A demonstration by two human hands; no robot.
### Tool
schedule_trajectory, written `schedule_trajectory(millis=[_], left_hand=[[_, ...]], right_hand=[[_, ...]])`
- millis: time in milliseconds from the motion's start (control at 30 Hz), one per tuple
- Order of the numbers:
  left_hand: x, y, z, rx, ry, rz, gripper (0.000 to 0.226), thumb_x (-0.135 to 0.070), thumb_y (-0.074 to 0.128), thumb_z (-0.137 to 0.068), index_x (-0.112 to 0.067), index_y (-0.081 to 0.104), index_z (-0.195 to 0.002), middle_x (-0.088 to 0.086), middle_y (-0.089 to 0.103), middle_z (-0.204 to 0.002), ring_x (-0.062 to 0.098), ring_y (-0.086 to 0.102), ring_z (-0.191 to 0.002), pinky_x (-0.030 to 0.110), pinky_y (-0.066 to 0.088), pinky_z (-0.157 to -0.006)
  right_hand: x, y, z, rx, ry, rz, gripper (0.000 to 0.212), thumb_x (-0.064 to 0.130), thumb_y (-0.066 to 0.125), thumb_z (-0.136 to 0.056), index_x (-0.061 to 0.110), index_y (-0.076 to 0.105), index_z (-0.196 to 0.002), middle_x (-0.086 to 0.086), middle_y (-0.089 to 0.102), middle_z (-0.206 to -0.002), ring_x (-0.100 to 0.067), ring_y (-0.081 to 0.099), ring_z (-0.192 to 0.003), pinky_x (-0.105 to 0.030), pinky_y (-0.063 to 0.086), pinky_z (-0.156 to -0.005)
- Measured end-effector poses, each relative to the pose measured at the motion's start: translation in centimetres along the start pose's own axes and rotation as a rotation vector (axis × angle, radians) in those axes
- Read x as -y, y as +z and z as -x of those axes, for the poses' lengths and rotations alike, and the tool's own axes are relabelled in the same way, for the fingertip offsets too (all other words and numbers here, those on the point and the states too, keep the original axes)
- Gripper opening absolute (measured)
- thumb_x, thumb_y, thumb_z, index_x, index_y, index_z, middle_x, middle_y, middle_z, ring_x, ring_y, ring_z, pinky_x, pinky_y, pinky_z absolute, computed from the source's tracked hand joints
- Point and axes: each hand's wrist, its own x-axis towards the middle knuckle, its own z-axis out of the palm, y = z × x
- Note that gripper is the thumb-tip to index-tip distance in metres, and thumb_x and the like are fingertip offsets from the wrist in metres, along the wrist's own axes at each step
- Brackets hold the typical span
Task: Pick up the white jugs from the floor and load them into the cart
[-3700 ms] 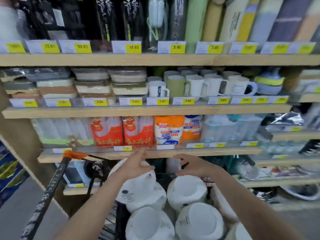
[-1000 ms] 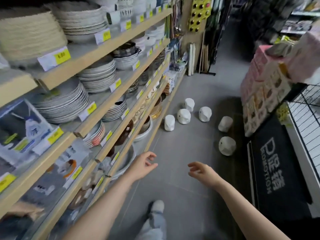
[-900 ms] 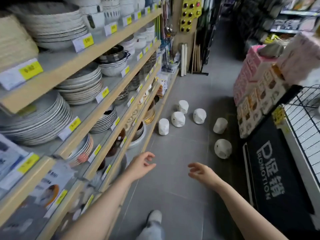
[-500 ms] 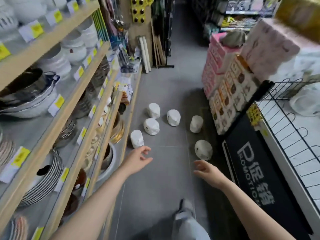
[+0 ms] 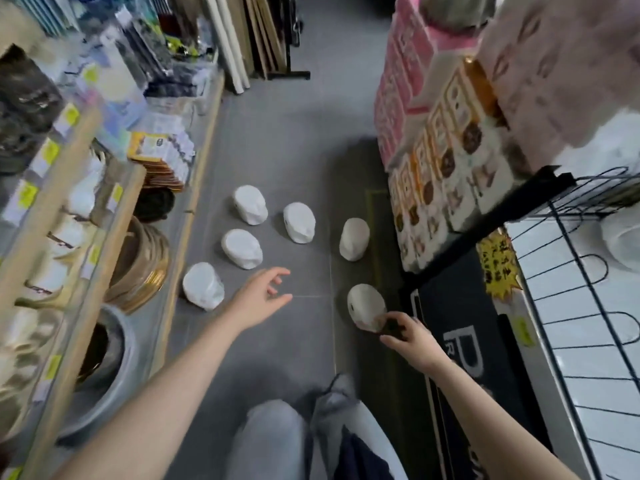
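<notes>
Several white jugs lie on the grey floor of the aisle. The nearest jug [image 5: 365,304] lies at the right by a black sign, and my right hand [image 5: 410,341] grips its near end with curled fingers. My left hand [image 5: 264,296] hovers open above the floor, fingers spread, between that jug and another jug [image 5: 203,286] next to the left shelf base. Further off lie three jugs in a cluster [image 5: 241,248] [image 5: 250,209] [image 5: 299,222] and one more jug [image 5: 354,239] by the stacked boxes. The cart is out of view.
Wooden shelves [image 5: 86,216] with bowls and gold-rimmed dishes line the left side. Stacked printed boxes [image 5: 450,174], a black promotion sign [image 5: 460,344] and a wire rack [image 5: 588,306] stand on the right. My knees [image 5: 277,441] are low in the view.
I have moved down the aisle and bent toward the jugs. My right hand has reached the nearest jug and closed on its end; my left hand has come forward, still open.
</notes>
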Motion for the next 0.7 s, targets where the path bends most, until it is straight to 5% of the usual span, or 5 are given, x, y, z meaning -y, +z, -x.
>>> schedule_trajectory(millis=[267, 367, 467, 567, 700], left_hand=[[10.4, 16.1, -18.7, 0.239, 0.161, -0.083, 0.063, -0.031, 0.072, -0.082, -0.031, 0.041, -0.138, -0.006, 0.045, -0.118, 0.009, 0.05, -0.104, 0.027, 0.04, -0.099], [16.3, 24.7, -25.4, 0.376, 0.28, -0.165, 0.078, -0.036, 0.072, -0.082, -0.053, 0.021, -0.139, -0.003, 0.038, -0.132, 0.011, 0.042, -0.122, 0.026, 0.033, -0.107], [21.1, 32.4, -31.0, 0.442, 0.43, -0.274, 0.1, -0.037, 0.074, -0.079, -0.075, -0.006, -0.126, 0.002, 0.023, -0.15, 0.019, 0.025, -0.138, 0.039, 0.031, -0.112], [23.7, 38.2, -35.1, 0.461, 0.614, -0.46, 0.113, -0.042, 0.076, -0.076, -0.074, -0.022, -0.122, 0.012, 0.001, -0.158, 0.03, 0.002, -0.146, 0.049, 0.022, -0.116], [25.7, 43.4, -39.1, 0.466, 0.759, -0.507, 0.116, -0.05, 0.078, -0.068, -0.067, -0.018, -0.132, 0.006, -0.018, -0.157, 0.028, -0.01, -0.146, 0.049, 0.02, -0.116]], right_hand=[[-12.9, 6.2, -19.1, -0.119, 0.056, -0.015, 0.073, 0.043, 0.069, -0.082, 0.037, 0.029, -0.143, 0.0, 0.025, -0.148, -0.02, 0.033, -0.134, -0.029, 0.034, -0.103], [-19.8, 11.3, -26.7, -0.218, 0.041, -0.111, 0.083, 0.041, 0.076, -0.075, 0.048, 0.024, -0.139, 0.0, 0.014, -0.153, -0.022, 0.024, -0.139, -0.035, 0.029, -0.109], [-25.6, 16.4, -32.8, -0.326, -0.044, -0.172, 0.093, 0.035, 0.083, -0.068, 0.063, 0.019, -0.129, 0.002, 0.008, -0.154, -0.022, 0.019, -0.142, -0.041, 0.032, -0.112], [-29.6, 20.0, -37.0, -0.458, -0.128, -0.106, 0.102, 0.04, 0.085, -0.063, 0.069, 0.015, -0.13, 0.004, 0.007, -0.154, -0.019, 0.018, -0.141, -0.039, 0.034, -0.111], [-32.9, 22.8, -40.1, -0.62, -0.219, -0.058, 0.104, 0.053, 0.08, -0.059, 0.061, 0.013, -0.137, 0.002, 0.001, -0.155, -0.017, 0.015, -0.141, -0.038, 0.04, -0.106]])
